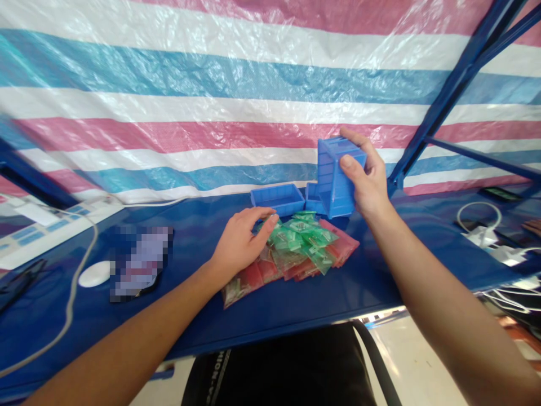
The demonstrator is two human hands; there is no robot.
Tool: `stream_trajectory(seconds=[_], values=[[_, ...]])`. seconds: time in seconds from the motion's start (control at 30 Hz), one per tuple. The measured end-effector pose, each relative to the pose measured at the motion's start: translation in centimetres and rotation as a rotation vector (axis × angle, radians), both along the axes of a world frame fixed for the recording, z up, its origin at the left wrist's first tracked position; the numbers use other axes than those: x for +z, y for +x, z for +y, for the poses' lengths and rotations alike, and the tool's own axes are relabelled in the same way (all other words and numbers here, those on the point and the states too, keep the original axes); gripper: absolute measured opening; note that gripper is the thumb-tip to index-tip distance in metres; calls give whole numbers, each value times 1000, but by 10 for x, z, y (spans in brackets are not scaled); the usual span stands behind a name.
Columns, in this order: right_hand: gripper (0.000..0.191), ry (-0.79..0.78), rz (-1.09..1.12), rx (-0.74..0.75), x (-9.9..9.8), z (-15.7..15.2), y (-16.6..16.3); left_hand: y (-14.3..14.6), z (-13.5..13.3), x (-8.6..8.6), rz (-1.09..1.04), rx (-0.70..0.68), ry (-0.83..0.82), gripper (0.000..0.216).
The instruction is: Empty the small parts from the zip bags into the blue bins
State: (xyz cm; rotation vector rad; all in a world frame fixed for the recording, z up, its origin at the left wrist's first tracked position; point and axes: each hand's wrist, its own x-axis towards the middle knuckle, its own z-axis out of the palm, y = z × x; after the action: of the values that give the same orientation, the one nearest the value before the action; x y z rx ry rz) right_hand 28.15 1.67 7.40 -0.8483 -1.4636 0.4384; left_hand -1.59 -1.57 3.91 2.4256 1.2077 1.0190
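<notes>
My right hand [368, 181] grips a blue plastic bin [333, 177], its thumb on one side and its fingers over the top edge. The bin is tipped up on end, just above or against the far right of a pile of small bags. Green zip bags [302, 237] lie on top of red zip bags [344, 248] in this pile; small pieces show through some of them. My left hand [243, 239] rests at the pile's left side, with thumb and fingers apart. Its fingertips lie by the green bags and are partly hidden.
Behind the pile stand a low blue bin [278, 198] and another blue bin [311, 194], partly covered. To the left are a phone-like blurred object [143, 262], a white mouse [96, 274] and a cable. White chargers [484, 235] lie right. Striped sheeting [190, 101] hangs behind the blue table [296, 304].
</notes>
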Motion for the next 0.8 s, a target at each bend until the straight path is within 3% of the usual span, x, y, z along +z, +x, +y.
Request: stream_trajectory(seconds=[0.17, 0.33, 0.53, 0.63, 0.7, 0.8], values=[[80, -41, 170, 113, -11, 5, -9, -7, 8, -1, -6, 30, 37, 41], [77, -131, 275, 163, -20, 5, -31, -8, 2, 4, -62, 40, 199, 41], [99, -195, 127, 316, -26, -6, -59, -9, -8, 12, -52, 13, 382, 49], [98, -218, 9, 402, -27, -10, -63, -13, -3, 8, 27, 50, 400, 45], [88, -184, -105, 353, -27, -9, -59, -17, 3, 7, 51, 48, 400, 41], [65, -46, -330, 103, -27, -1, -42, -25, 12, 10, 101, 71, 386, 41]])
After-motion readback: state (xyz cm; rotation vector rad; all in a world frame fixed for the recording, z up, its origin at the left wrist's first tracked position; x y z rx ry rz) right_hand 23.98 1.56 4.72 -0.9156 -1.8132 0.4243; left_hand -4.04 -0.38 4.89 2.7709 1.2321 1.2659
